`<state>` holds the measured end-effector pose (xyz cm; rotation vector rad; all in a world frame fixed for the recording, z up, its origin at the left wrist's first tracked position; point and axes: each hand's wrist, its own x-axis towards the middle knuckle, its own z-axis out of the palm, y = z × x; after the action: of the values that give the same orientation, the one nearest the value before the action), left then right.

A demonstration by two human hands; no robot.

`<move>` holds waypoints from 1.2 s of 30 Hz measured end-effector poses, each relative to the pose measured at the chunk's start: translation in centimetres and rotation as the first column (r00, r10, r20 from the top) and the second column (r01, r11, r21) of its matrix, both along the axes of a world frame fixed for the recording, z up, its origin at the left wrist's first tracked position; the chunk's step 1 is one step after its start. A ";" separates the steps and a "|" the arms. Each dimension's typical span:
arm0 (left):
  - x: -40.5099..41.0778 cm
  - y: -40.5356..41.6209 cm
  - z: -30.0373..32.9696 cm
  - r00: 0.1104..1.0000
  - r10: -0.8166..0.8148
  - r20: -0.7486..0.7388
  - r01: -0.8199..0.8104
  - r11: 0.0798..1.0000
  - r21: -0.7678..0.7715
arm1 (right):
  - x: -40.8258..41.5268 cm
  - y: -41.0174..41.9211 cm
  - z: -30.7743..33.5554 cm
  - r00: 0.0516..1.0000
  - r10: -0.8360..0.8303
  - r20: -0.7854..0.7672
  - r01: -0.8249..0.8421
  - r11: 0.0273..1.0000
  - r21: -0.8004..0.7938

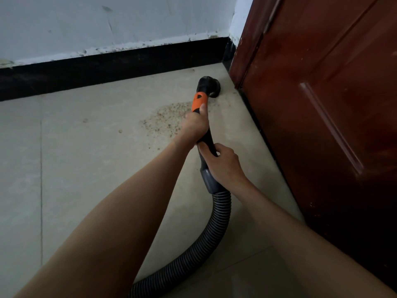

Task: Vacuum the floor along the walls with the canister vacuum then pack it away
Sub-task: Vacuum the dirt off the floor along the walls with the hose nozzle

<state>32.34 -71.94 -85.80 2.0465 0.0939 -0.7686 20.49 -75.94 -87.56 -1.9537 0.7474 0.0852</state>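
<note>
A black vacuum handle with an orange grip section (199, 102) points toward the corner, its round black nozzle (211, 86) resting on the tiled floor near the door. My left hand (196, 125) grips the handle just below the orange part. My right hand (223, 163) grips the handle lower down, above the grey cuff (209, 179). The ribbed black hose (206, 244) curves down and out at the bottom edge. A patch of brown crumbs (167, 119) lies on the floor left of the handle. The canister is out of view.
A white wall with a black skirting board (107, 69) runs across the back. A dark red wooden door (322, 104) stands on the right, close to the nozzle. Beige floor tiles (86, 168) spread to the left.
</note>
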 end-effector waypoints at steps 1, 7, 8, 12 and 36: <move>0.0 -0.6 0.0 1.000 -0.026 0.002 0.026 1.000 0.003 | -0.1 -0.5 0.0 1.000 -0.015 0.003 0.015 1.000 0.004; 0.1 -2.8 -0.1 0.993 -0.111 0.027 0.111 0.994 -0.009 | -0.3 -1.8 0.0 0.997 -0.071 0.004 0.071 0.997 -0.012; 0.1 -3.0 -0.2 0.993 -0.116 0.021 0.116 0.993 -0.019 | -0.4 -1.8 0.0 0.997 -0.079 0.001 0.079 0.997 -0.022; -0.2 -3.3 -0.3 0.995 -0.103 0.006 0.104 0.993 -0.055 | -0.6 -1.6 -0.1 0.995 -0.099 -0.010 0.098 0.993 -0.060; -0.8 19.9 2.3 0.918 0.374 -0.131 -0.389 0.912 -0.126 | 1.1 15.1 4.7 0.880 0.465 -0.097 -0.475 0.866 -0.154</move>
<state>31.55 -52.04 -83.52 1.7687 0.4695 -0.6129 21.58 -60.82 -82.83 -2.2765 0.3014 0.3846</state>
